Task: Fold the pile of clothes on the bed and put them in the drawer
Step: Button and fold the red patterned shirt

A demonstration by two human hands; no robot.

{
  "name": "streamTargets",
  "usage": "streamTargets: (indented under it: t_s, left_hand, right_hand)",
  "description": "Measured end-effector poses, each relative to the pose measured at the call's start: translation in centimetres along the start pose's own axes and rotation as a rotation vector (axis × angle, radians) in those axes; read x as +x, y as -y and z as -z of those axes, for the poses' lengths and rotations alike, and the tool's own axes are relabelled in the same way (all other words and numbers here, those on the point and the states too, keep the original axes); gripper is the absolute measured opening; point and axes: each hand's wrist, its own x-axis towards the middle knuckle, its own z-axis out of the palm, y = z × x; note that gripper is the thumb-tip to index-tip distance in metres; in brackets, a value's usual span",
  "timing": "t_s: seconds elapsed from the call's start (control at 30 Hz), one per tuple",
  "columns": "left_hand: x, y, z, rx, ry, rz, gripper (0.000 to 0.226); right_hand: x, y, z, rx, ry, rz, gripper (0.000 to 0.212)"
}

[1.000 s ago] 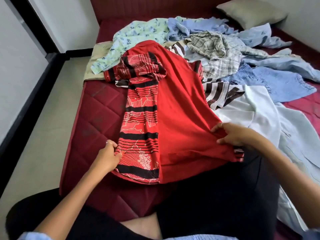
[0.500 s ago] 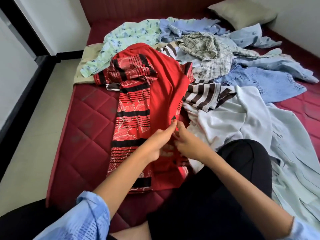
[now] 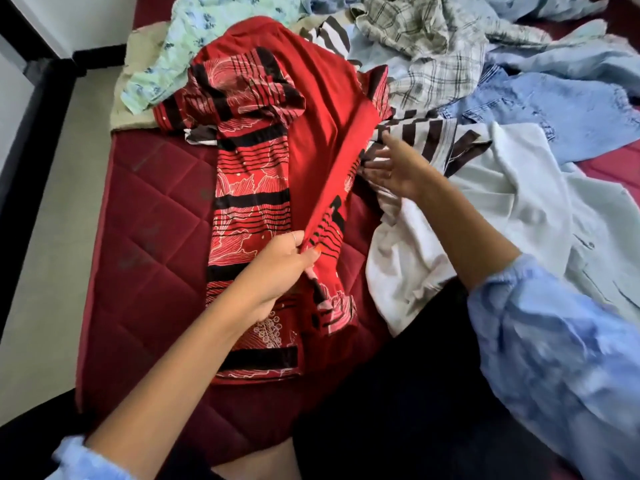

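Matt printed cloth garment (image 3: 252,202), quilted velvety mattress (image 3: 149,237)

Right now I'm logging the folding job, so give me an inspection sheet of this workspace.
Surface: maroon quilted bed, largely covered.
Job's things: red patterned garment spread out, one side being folded over.
Clutter: unfolded pile: plaid shirt, denim, striped top, white garment, floral shirt.
Hands: left hand pinches the red garment's edge; right hand open at its right side.
Cables: nothing seen.
Surroundings: pale floor, white wall; no drawer in view.
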Motion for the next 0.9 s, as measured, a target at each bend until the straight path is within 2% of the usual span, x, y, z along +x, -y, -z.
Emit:
streamTargets:
  t_s: [0.13, 0.27, 0.37, 0.47, 0.53, 0.6, 0.63, 0.7, 0.77, 0.83, 0.9]
  left_hand:
    - [-1.0, -0.6, 1.3, -0.055, 0.154, -0.049, 0.020]
    - [-1.2, -0.1, 3.4, -0.182, 0.286, -0.058, 0.028]
    - [-0.8, 1.1, 5.8, -0.274, 0.371, -0.025, 0.031]
    - [-0.5, 2.5, 8.3, -0.320, 0.409, 0.006, 0.035]
    - [-0.4, 3.4, 9.4, -0.338, 0.443, 0.019, 0.035]
    - [-0.3, 4.3, 10.3, -0.361, 0.476, 0.028, 0.034]
    - [-0.2, 4.7, 10.5, -0.375, 0.484, 0.035, 0.035]
    - [0.0, 5.9, 11.1, -0.411, 0.486, 0.061, 0.039]
    - [0.0, 7.0, 11.2, -0.457, 0.492, 0.093, 0.040]
    - [-0.2, 8.2, 11.3, -0.505, 0.474, 0.122, 0.037]
    - [-0.5, 9.1, 11.2, -0.550, 0.444, 0.155, 0.036]
  right_hand:
    - [4.9, 1.3, -1.6, 0.143, 0.000, -0.040, 0.041]
    - [8.5, 2.5, -3.8, 0.344, 0.054, 0.040, 0.049]
    - [11.4, 3.9, -4.4, 0.476, -0.024, 0.147, 0.053]
    - [15.7, 5.1, -4.1, 0.499, -0.202, 0.218, 0.038]
    - [19.8, 5.5, -2.7, 0.397, -0.337, 0.188, 0.032]
    - [20.1, 6.8, -2.9, 0.276, -0.440, 0.162, 0.027]
    - [18.4, 7.8, -3.9, 0.191, -0.469, 0.212, 0.019]
    - [14.7, 9.9, -7.5, -0.045, -0.492, 0.415, 0.023]
    - [13.2, 12.1, -10.9, -0.143, -0.424, 0.681, 0.022]
    - [14.0, 13.9, -14.0, -0.253, -0.311, 0.814, 0.015]
    - [15.0, 14.9, -16.7, -0.478, -0.286, 0.858, 0.023]
